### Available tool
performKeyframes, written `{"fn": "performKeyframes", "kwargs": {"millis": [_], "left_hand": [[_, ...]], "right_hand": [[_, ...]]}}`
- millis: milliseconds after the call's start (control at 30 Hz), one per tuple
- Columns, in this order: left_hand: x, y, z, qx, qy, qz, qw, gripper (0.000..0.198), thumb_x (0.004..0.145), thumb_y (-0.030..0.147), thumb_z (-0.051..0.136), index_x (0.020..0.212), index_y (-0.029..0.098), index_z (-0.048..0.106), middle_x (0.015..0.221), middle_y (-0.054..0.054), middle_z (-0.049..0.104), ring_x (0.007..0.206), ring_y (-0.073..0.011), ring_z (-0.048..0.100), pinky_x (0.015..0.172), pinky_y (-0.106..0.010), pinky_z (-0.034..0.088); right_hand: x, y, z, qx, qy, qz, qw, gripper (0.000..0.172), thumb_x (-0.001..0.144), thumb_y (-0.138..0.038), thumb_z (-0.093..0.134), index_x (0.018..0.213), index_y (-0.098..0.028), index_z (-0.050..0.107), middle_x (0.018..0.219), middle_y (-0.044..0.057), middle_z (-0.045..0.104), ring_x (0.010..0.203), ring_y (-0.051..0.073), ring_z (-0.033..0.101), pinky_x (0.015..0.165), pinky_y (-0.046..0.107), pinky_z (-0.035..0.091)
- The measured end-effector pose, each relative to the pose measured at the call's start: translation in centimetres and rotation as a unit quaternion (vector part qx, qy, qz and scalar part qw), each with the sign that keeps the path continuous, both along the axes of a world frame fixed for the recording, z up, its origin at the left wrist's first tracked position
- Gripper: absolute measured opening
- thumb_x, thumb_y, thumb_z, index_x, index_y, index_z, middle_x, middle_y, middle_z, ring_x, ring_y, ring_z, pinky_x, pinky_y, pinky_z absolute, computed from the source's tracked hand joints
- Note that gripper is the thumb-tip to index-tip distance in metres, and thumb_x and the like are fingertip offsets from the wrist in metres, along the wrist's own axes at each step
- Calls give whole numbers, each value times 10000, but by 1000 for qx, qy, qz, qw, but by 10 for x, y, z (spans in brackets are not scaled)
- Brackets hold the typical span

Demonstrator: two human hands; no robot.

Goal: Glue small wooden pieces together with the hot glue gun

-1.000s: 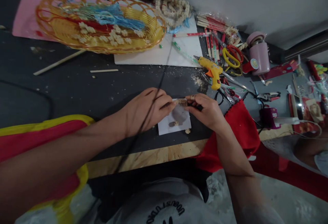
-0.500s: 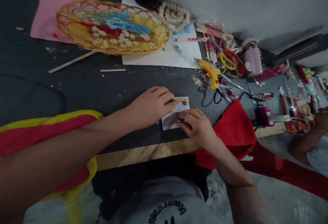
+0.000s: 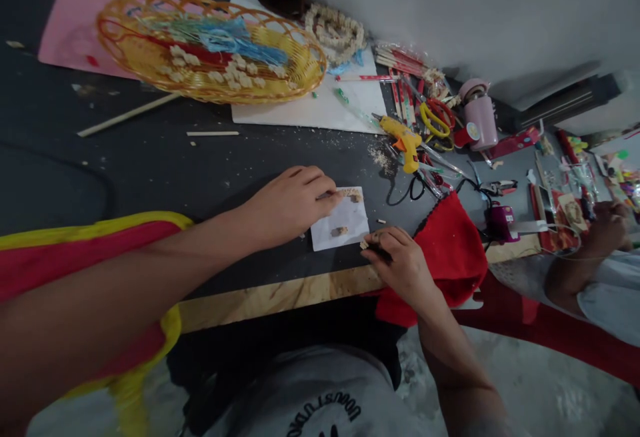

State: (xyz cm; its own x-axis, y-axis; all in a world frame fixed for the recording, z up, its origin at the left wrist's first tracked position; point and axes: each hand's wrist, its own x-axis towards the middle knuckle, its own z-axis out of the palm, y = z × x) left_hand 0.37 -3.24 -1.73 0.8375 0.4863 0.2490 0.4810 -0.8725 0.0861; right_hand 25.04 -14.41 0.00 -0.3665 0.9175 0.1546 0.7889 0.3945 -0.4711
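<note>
A small white paper lies near the table's front edge. On it are a small tan piece near the middle and crumbly tan bits along the far edge. My left hand rests at the paper's upper left corner, fingers bent together; whatever is under its fingertips is hidden. Just off the paper's right side, my right hand pinches a small pale piece between thumb and fingers. A tiny pale stick lies beyond it on the table.
A wicker basket with blue strands stands at the back left. Behind my right hand are a yellow glue gun, scissors and cords. Red cloth hangs over the front edge. Another person's hand is at far right.
My right hand has moved right, off the paper, with a pale piece in its fingers. The tan piece on the paper's middle now shows. The whole view has shifted slightly.
</note>
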Motion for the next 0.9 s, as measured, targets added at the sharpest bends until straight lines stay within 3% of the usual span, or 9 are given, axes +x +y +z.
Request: {"fn": "performKeyframes", "kwargs": {"millis": [133, 267, 400, 533, 700, 900], "left_hand": [[1, 0, 1, -2, 15, 0, 1000, 266, 943, 141, 529, 1152, 176, 689, 1133, -92, 679, 1048, -261, 578, 856, -390, 466], [2, 0, 0, -1, 18, 5, 1000, 263, 937, 144, 532, 1143, 188, 689, 1129, -85, 678, 1061, -270, 575, 850, -387, 461], [2, 0, -1, -2, 13, 3, 1000, 289, 893, 109, 566, 1152, 168, 681, 1121, -96, 676, 1057, -272, 577, 861, -386, 456], [2, 0, -2, -10, -12, 2, 1000, 247, 897, 116, 582, 1112, 173, 690, 1111, -96, 676, 1049, -261, 577, 867, -377, 451], [3, -1, -1, -13, -2, 10, 1000, 233, 921, 138, 562, 1111, 177, 691, 1099, -94, 676, 1037, -272, 575, 854, -389, 454], [2, -1, 0, -20, 0, 8, 1000, 235, 909, 137, 589, 1115, 187, 690, 1115, -93, 675, 1039, -262, 563, 862, -383, 453]], "right_hand": [[-1, 3, 7, -2, 16, -38, 999, 73, 910, -180, 625, 960, -218, 664, 951, 59, 731, 917, 202, 701, 822, 347, 598], [-3, 22, 14, 20, 36, -67, 997, 118, 923, -173, 581, 979, -233, 666, 966, 53, 729, 894, 179, 706, 789, 297, 597], [-9, 46, 1, 38, 17, -39, 998, 127, 940, -185, 533, 938, -226, 652, 1004, 88, 725, 948, 203, 695, 844, 339, 584], [-12, 53, -13, 29, 8, -76, 997, 95, 896, -203, 581, 975, -223, 630, 952, 75, 720, 813, 192, 682, 742, 324, 579], [-12, 53, -14, 27, 3, -90, 996, 17, 893, -237, 613, 882, -228, 622, 885, 56, 711, 771, 183, 665, 715, 307, 559], [-11, 57, -15, 30, 10, -74, 997, 40, 904, -229, 608, 920, -226, 645, 949, 72, 730, 787, 189, 676, 716, 317, 566]]}}
